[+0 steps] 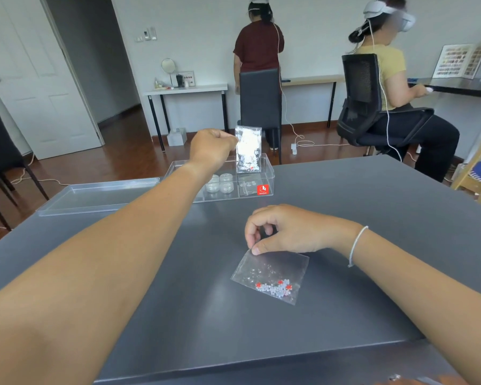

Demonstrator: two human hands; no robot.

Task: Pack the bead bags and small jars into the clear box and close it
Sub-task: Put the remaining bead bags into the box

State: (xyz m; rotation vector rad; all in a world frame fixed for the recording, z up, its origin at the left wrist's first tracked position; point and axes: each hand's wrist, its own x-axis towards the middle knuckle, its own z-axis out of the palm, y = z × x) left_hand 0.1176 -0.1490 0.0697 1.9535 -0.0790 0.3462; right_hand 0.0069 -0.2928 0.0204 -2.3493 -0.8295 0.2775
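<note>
The clear box [270,173] stands open at the far edge of the grey table, with a red label on its front. Small clear jars [222,184] sit inside it, beside a flat bead bag [249,186] at its right end. My left hand [212,151] pinches another clear bead bag [248,149] by its upper edge and holds it upright over the box's right end. My right hand [282,230] pinches the corner of a third bead bag [272,276], which lies on the table with white and red beads inside.
The box's clear lid [95,196] lies on the table to the left of the box. Beyond the table stand a black chair [260,98] and two people at desks along the wall, with cables trailing on the wooden floor.
</note>
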